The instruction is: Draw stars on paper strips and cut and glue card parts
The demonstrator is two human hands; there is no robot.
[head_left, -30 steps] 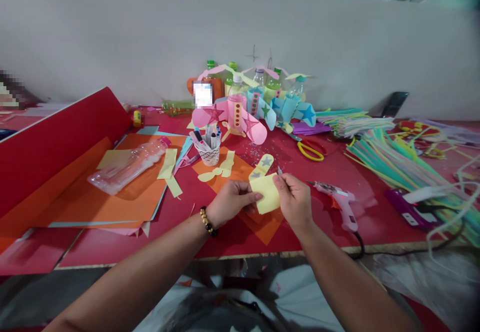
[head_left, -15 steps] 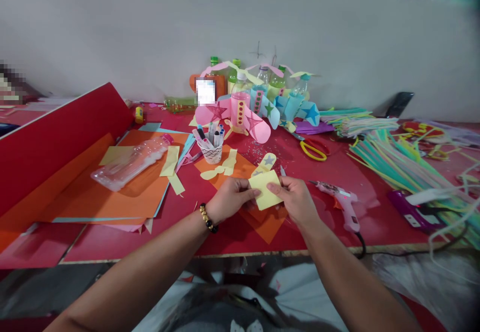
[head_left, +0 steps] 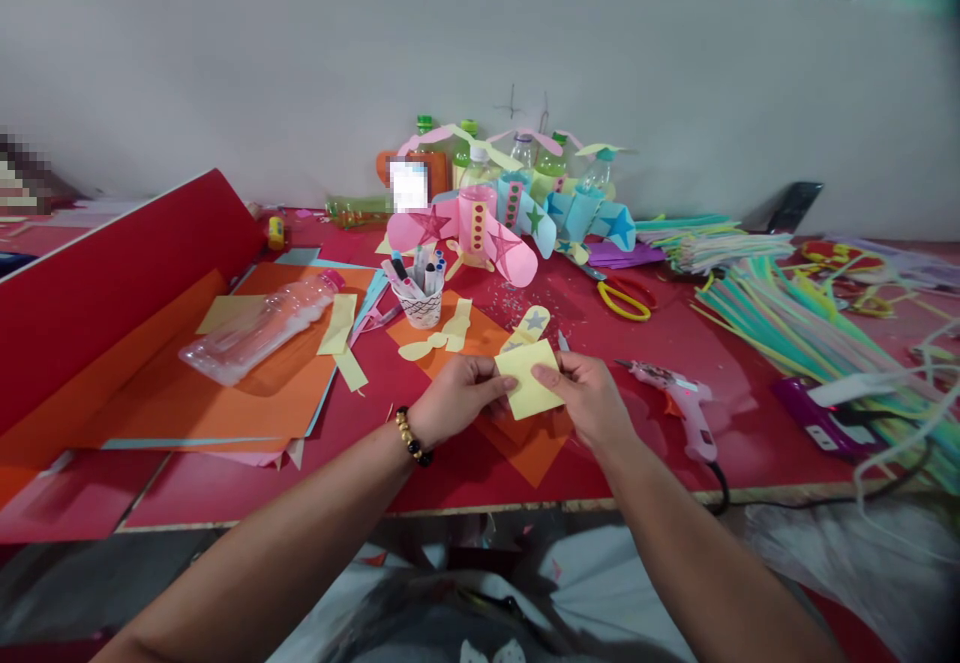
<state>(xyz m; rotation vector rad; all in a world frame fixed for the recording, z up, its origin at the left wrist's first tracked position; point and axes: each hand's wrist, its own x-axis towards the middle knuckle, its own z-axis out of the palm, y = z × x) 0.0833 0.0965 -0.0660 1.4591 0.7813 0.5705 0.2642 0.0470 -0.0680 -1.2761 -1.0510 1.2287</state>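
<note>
Between my two hands is a small, roughly square piece of yellow paper [head_left: 531,393], above the red table. My left hand [head_left: 466,398], with a beaded bracelet at its wrist, pinches the paper's left edge under the thumb. On the right edge my right hand [head_left: 589,393] does the same, thumb on top. Beneath the hands lie orange sheets [head_left: 540,453]. Just beyond the paper is a yellow strip with grey stars [head_left: 534,321], partly covered by it. Yellow propeller-shaped cutouts [head_left: 427,346] lie to the left, near a cup of markers [head_left: 421,305].
Bottle airplanes [head_left: 478,213] stand against the wall. A clear bottle [head_left: 259,328] lies on orange sheets at left. To the right are a pink glue gun [head_left: 686,408] with a cord, yellow-handled scissors [head_left: 624,300], a purple power strip [head_left: 829,421] and many pastel strips [head_left: 795,318].
Almost nothing differs. The whole view has shifted very slightly, and both hands keep the same hold on the yellow paper.
</note>
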